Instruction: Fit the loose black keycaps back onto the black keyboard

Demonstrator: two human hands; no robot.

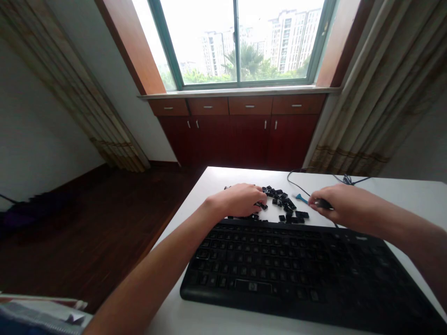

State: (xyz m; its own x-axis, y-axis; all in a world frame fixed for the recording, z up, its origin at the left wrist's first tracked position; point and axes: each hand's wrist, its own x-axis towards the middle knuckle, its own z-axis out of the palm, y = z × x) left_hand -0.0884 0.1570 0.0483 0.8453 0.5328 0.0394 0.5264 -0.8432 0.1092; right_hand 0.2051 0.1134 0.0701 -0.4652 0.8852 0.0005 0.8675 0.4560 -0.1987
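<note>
Black keycaps (289, 204), left hand (240, 200) among them, grip unclear, right hand (337, 203) grasping brush (302, 199)

The keyboard (307, 279) looks matt plastic, the table (202, 320) smooth.

The white table (199, 318) in front of me carries a black keyboard (265, 265) on its near side, loose keycaps (288, 204) scattered just beyond, and a dark cable (347, 180) near the far edge.

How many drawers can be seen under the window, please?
4, in one row beneath the sill: the leftmost drawer, the second drawer, the third drawer and the rightmost drawer. All four fronts are visible; none in this row seems hidden.
</note>
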